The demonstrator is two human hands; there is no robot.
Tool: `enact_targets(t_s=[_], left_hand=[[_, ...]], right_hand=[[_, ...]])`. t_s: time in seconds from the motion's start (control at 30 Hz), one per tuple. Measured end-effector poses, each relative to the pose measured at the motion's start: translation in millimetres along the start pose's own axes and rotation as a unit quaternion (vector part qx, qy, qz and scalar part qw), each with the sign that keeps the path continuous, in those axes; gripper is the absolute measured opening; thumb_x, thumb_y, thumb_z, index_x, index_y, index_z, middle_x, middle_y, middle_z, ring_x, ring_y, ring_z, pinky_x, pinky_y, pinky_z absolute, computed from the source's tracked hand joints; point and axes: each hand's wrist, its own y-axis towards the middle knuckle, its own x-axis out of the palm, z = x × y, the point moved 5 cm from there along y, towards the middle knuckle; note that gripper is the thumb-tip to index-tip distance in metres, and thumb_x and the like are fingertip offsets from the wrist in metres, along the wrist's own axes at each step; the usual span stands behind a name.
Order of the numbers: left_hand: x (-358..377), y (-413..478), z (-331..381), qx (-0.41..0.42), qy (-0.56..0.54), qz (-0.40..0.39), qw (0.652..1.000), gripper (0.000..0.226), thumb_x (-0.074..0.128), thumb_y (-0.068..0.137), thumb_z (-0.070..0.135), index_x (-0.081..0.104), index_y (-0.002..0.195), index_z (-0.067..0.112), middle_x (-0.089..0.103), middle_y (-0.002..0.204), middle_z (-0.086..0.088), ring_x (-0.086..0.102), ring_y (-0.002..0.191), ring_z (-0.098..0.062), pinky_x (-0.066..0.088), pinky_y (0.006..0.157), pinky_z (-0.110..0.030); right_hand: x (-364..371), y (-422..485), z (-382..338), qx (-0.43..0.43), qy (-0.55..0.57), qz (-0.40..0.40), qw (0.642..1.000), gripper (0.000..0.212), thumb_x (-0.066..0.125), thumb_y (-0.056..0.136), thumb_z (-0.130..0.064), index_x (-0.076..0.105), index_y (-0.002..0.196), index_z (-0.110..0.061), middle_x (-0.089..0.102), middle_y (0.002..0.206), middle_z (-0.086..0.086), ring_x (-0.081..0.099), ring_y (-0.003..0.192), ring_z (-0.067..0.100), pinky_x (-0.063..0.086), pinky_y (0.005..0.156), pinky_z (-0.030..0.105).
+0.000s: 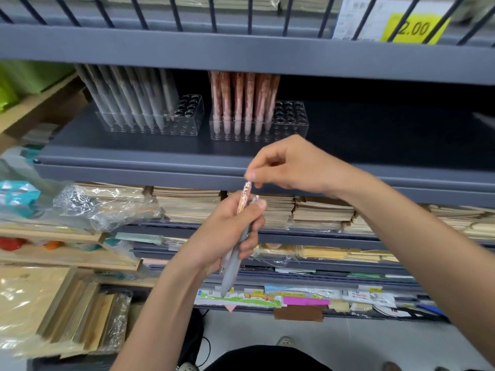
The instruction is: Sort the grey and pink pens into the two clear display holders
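Done: the grey holder (187,124) and the pink holder (293,124) on the shelf (388,135) look mostly full.
To do: both have empty holes, and at least 2 pens wait.
Hands: the left hand (222,234) grips a grey pen (232,266) and a pink pen (244,198); the right hand (289,167) pinches the pink pen's top.

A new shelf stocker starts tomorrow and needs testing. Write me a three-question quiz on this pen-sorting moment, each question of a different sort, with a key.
1. True or false: the clear holder on the left stands full of pink pens.
2. What does the right hand pinch? A) the top of the pink pen B) a notebook C) the yellow price tag
3. Fill in: the left hand grips the pink pen together with a ____ pen.
Key: 1 false, it holds grey pens and has free holes; 2 A; 3 grey, the grey pen juts out below the fist.
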Motion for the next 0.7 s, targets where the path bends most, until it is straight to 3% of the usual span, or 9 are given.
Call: enact_targets(t_s=[0.17,0.27,0.37,0.57,0.7], left_hand=[[11,7,-2,0.001,0.005,-0.004,1.0,0.015,0.056,0.102,0.027,0.052,0.093,0.016,0.052,0.069,0.001,0.037,0.042,-0.012,0.034,0.039,-0.022],[14,8,-5,-0.011,0.003,-0.012,1.0,0.015,0.058,0.101,0.027,0.052,0.093,0.016,0.052,0.069,0.001,0.036,0.042,-0.011,0.033,0.039,-0.021],[17,10,-10,-0.025,-0.003,-0.014,1.0,0.019,0.057,0.101,0.031,0.048,0.098,0.014,0.05,0.068,0.005,0.035,0.042,-0.009,0.032,0.038,-0.019],[23,15,-11,-0.031,-0.007,0.0,0.999,0.023,0.058,0.099,0.036,0.049,0.099,0.015,0.05,0.067,0.005,0.034,0.044,-0.008,0.032,0.039,-0.019],[22,15,-7,-0.032,0.004,0.008,0.999,0.02,0.053,0.102,0.033,0.047,0.1,0.014,0.048,0.066,0.005,0.033,0.044,-0.009,0.031,0.038,-0.019]], right_hand=[[-7,-7,10,0.024,0.052,-0.018,0.998,0.009,0.069,0.089,-0.017,0.074,0.086,-0.01,0.072,0.078,0.01,0.039,0.047,0.01,0.028,0.039,0.019],[-28,-5,15,0.023,0.087,0.075,0.993,0.01,0.065,0.092,-0.018,0.072,0.087,-0.013,0.069,0.07,-0.001,0.044,0.045,0.007,0.034,0.04,0.018],[-44,-7,20,0.019,0.15,0.14,0.979,0.008,0.064,0.092,-0.015,0.07,0.09,-0.011,0.069,0.072,0.0,0.049,0.047,0.01,0.038,0.04,0.02],[-16,-13,23,0.014,0.236,0.065,0.97,0.031,0.059,0.096,-0.034,0.072,0.096,-0.006,0.071,0.084,0.011,0.063,0.064,0.022,0.053,0.052,0.027],[-15,-13,17,-0.019,0.185,0.066,0.98,0.019,0.071,0.088,-0.02,0.071,0.099,-0.005,0.074,0.082,0.008,0.065,0.065,0.021,0.055,0.055,0.027]])
